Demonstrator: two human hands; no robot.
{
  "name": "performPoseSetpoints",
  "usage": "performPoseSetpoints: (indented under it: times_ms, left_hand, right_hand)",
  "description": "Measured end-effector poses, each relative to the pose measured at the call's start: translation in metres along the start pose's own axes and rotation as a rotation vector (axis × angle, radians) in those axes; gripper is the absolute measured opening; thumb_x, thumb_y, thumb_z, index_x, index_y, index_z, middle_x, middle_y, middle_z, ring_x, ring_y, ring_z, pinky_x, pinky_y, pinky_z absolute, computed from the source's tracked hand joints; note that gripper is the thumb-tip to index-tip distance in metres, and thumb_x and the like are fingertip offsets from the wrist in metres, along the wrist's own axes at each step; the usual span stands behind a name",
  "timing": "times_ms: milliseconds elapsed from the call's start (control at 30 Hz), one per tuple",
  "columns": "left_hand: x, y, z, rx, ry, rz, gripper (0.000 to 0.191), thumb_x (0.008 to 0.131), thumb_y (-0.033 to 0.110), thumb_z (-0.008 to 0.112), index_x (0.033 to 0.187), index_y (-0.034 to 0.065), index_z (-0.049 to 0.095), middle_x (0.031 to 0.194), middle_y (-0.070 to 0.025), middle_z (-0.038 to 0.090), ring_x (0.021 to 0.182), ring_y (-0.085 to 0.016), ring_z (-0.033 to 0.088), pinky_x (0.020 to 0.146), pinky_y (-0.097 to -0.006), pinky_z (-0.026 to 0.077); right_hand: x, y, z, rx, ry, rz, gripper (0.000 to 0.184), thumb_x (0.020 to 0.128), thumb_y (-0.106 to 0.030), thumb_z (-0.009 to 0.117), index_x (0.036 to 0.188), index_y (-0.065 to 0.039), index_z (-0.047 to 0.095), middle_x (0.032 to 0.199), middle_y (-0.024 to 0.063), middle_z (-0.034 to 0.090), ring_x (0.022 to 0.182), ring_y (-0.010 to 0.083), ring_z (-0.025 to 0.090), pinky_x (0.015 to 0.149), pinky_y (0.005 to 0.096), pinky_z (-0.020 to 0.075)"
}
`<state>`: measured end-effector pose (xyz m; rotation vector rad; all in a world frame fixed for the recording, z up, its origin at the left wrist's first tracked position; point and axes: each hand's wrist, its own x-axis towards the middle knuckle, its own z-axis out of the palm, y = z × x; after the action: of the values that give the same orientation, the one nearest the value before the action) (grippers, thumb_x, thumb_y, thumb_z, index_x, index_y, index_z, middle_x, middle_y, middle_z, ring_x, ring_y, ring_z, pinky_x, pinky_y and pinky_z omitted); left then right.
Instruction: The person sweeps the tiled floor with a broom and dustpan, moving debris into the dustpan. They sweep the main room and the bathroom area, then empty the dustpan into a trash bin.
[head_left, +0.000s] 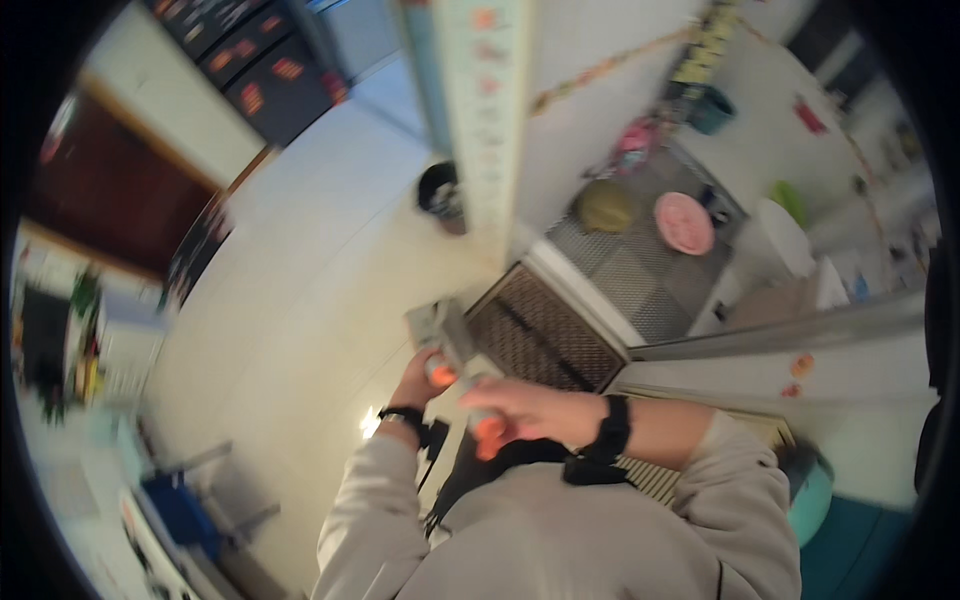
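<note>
My left hand (417, 384) is closed around a pale handle with an orange end (441, 373). In my right hand (529, 409) is a second pale handle, also with an orange end (489, 435). Beyond the hands, low over the floor, a grey blurred object (442, 326) shows, perhaps the head of a dustpan or broom. Motion blur and my hands hide how it joins the handles. The two hands are close together but apart, in front of my body. Both wrists wear black straps.
A brown doormat (536, 330) lies before a raised white sill (585, 292). Past it are a grey mat (660, 296), a pink basin (684, 223) and a white toilet (780, 236). A black bin (439, 191) stands beside the wall edge. A blue chair (180, 514) is at lower left.
</note>
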<state>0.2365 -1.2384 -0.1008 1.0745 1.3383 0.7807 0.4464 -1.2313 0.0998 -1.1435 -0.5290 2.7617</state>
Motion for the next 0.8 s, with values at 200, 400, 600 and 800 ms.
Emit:
performPoseSetpoints:
  times_ms: [200, 400, 600, 800]
  left_hand:
    - [0.038, 0.009, 0.027, -1.077, 0.218, -0.772, 0.018, 0.080, 0.012, 0.056, 0.088, 0.0000, 0.045, 0.070, -0.0092, 0.057, 0.060, -0.020, 0.057, 0.061, -0.0286, 0.055]
    - [0.085, -0.062, 0.038, -1.009, -0.005, -0.684, 0.014, 0.080, 0.015, 0.051, 0.080, 0.0009, 0.049, 0.068, -0.0105, 0.058, 0.063, -0.023, 0.058, 0.063, -0.0329, 0.053]
    - [0.076, -0.028, 0.054, -0.970, -0.244, -0.679, 0.019, 0.080, 0.020, 0.048, 0.079, 0.0018, 0.050, 0.074, -0.0122, 0.059, 0.070, -0.026, 0.058, 0.069, -0.0383, 0.051]
    - [0.076, -0.022, 0.079, -0.964, -0.042, -0.536, 0.016, 0.080, 0.020, 0.046, 0.080, 0.0052, 0.052, 0.083, -0.0123, 0.058, 0.075, -0.028, 0.057, 0.070, -0.0417, 0.050]
  right_hand:
    - [-0.013, -0.006, -0.001, -0.073, -0.034, -0.038, 0.035, 0.084, -0.030, 0.052, 0.057, -0.007, 0.047, 0.050, 0.0038, 0.045, 0.038, 0.0120, 0.036, 0.036, 0.0256, 0.0252]
    - [-0.024, -0.014, -0.021, -0.110, 0.083, -0.021, 0.031, 0.084, -0.033, 0.052, 0.068, -0.006, 0.054, 0.054, 0.0048, 0.048, 0.042, 0.0132, 0.044, 0.038, 0.0256, 0.0305]
    - [-0.041, -0.020, -0.036, -0.803, 0.247, -0.329, 0.043, 0.083, -0.035, 0.053, 0.121, -0.016, 0.052, 0.085, 0.0093, 0.056, 0.068, 0.0237, 0.061, 0.058, 0.0315, 0.0466]
    - [-0.048, -0.020, -0.034, -1.276, 0.484, -0.790, 0.033, 0.072, -0.024, 0.061, 0.101, -0.009, 0.054, 0.086, 0.0131, 0.057, 0.081, 0.0331, 0.058, 0.063, 0.0401, 0.0453]
